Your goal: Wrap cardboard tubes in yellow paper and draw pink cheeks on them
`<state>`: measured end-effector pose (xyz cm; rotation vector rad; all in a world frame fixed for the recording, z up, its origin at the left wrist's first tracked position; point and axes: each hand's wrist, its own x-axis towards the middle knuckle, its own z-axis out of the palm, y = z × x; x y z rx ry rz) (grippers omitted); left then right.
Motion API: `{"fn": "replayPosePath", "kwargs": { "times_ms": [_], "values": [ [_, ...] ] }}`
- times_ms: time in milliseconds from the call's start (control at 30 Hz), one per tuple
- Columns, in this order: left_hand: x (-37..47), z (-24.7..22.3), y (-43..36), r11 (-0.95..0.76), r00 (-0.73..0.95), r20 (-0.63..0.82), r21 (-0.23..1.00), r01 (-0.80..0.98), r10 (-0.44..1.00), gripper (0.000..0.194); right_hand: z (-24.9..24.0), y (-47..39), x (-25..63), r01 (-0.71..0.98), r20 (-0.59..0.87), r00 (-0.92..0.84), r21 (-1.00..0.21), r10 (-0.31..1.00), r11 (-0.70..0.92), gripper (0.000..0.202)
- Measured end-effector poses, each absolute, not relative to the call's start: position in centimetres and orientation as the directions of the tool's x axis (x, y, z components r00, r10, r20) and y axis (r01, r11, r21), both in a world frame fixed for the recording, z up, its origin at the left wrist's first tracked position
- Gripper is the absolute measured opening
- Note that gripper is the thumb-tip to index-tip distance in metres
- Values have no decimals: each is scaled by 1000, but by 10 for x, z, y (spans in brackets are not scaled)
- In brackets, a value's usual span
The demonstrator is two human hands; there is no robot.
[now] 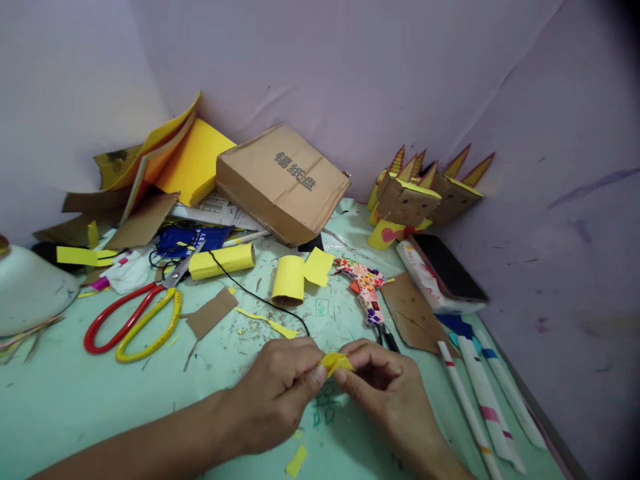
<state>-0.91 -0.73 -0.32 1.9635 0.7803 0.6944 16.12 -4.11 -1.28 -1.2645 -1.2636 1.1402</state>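
A small folded piece of yellow paper [337, 363] is pinched between both hands above the near middle of the table. My left hand [280, 387] grips its left end between thumb and forefinger. On the opposite end, my right hand [380, 380] pinches it with thumb and fingers. Beyond the hands stands a yellow paper-covered tube [289, 280] with a yellow paper flap [319, 267] beside it. A second yellow tube [223, 261] lies to its left. To the right rests a flower-patterned glue gun [367, 287].
Red-and-yellow scissors [150, 313] lie at left near a cardboard scrap [213, 313]. A cardboard box [285, 180] leans at the back. Cardboard figures with spikes [410, 197] stand back right, near a phone [447, 267]. Markers [485, 400] lie at right on the green table [125, 407].
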Motion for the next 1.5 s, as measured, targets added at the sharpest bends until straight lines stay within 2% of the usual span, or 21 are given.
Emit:
{"fn": "replayPosePath", "kwargs": {
  "times_ms": [100, 333, 467, 533, 667, 733, 800, 933, 1033, 1200, 1267, 1400, 1500],
  "values": [
    [-10, -3, -7, -423, 590, 196, 863, 275, 784, 31, -13, -42, 163, 47, 43, -25, -998, 999, 44, 5],
    [-8, -3, -11, -370, 455, 185, 855, 362, 871, 31, -15, -42, 163, -254, -77, -89, -962, 993, -98, 40],
    [-4, -1, -11, -254, 422, 113, 921, 295, 899, 36, -19, -39, 156, -229, -176, 14, -959, 984, -168, 45],
    [-3, -2, -10, -137, 403, 21, 956, 259, 915, 39, -19, -39, 155, -181, -170, 36, -970, 985, -161, 43],
    [-2, -3, -7, 144, 426, -237, 961, 237, 873, 31, -19, -43, 157, -7, -89, -18, -996, 996, -89, 39],
    [0, -4, -6, 214, 403, -299, 946, 244, 865, 31, -19, -45, 159, 81, -31, -44, -996, 999, -27, 37],
    [2, -3, -5, 266, 364, -340, 934, 238, 867, 34, -18, -45, 160, 197, 91, -15, -976, 996, 92, 34],
    [4, 2, -3, 300, 308, -359, 928, 223, 881, 38, -18, -45, 162, 483, 415, -4, -796, 910, 365, 28],
    [4, 4, -4, 250, 327, -317, 940, 231, 890, 44, -21, -44, 162, 584, 497, -48, -690, 866, 428, 29],
    [2, -1, -7, 257, 344, -320, 942, 216, 883, 45, -21, -43, 160, 684, 590, -113, -537, 799, 494, 14],
    [3, -2, -5, 305, 327, -348, 936, 177, 878, 41, -18, -41, 159, 677, 628, -168, -487, 760, 552, 21],
    [4, 0, 0, 365, 278, -393, 919, 149, 877, 18, -15, -38, 160, 618, 675, -297, -403, 676, 674, 26],
    [2, 1, 2, 289, 216, -352, 916, 278, 910, 6, -16, -41, 162, 581, 664, -365, -385, 652, 717, 25]
  ]
}}
